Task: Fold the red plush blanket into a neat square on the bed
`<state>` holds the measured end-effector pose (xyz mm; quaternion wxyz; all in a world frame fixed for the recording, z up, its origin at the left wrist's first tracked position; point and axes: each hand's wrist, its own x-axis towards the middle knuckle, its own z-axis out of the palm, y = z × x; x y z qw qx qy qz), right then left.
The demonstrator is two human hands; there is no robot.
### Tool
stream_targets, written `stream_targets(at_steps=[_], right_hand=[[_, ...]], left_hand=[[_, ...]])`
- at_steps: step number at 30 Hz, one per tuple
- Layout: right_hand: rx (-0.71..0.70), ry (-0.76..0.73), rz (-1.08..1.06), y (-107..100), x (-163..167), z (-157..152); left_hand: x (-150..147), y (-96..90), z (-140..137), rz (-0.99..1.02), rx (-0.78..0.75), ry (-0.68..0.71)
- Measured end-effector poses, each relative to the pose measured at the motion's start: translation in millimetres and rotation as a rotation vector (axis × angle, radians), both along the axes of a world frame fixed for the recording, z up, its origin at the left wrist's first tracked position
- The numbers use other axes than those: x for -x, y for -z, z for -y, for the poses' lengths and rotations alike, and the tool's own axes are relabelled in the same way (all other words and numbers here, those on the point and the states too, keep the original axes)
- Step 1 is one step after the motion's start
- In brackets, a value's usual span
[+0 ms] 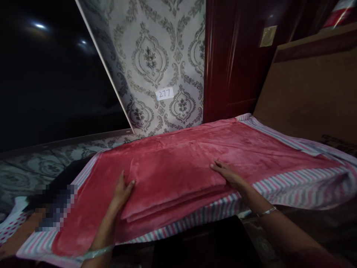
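A folded red plush blanket (pixel 170 175) lies flat in the middle, its stacked layers showing along the front edge. Beneath it is a larger red plush cover (pixel 92 193) with a striped border (pixel 295 180) in white, grey and pink. At the folded blanket's left edge is my left hand (pixel 122 191), open, thumb and fingers apart. My right hand (pixel 225 173) rests at the right side of the folded blanket, with its fingers stretched out. Neither hand grips the fabric.
A large dark screen (pixel 55 82) stands at the left. Patterned wallpaper (pixel 150 56) with a paper label (pixel 164 93) reading 277 is behind. A dark red wooden door or panel (pixel 231 56) and a big cardboard sheet (pixel 312 89) stand at the right.
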<state>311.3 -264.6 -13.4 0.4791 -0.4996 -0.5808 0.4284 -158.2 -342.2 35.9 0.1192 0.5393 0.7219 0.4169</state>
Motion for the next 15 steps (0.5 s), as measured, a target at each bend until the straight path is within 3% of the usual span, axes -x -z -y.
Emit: stream_targets(at_steps=[2, 4, 7, 10, 15], right_hand=[[-0.031, 0.027, 0.056, 0, -7, 6], [-0.061, 0.039, 0.076, 0, -12, 17], [-0.133, 0.060, 0.091, 0, -15, 37], [-0.164, 0.106, 0.122, 1, -16, 57], [-0.195, 0.137, 0.142, 2, -14, 78]], left_hand=[[-16, -9.5, -6, -0.241, -0.122, 0.035], [-45, -19.2, -12, -0.421, -0.156, 0.179], [-105, -28.9, -21, -0.574, -0.055, 0.357], [-158, -27.2, -28, -0.661, 0.122, 0.431], [-189, -8.8, -30, -0.743, 0.244, 0.384]])
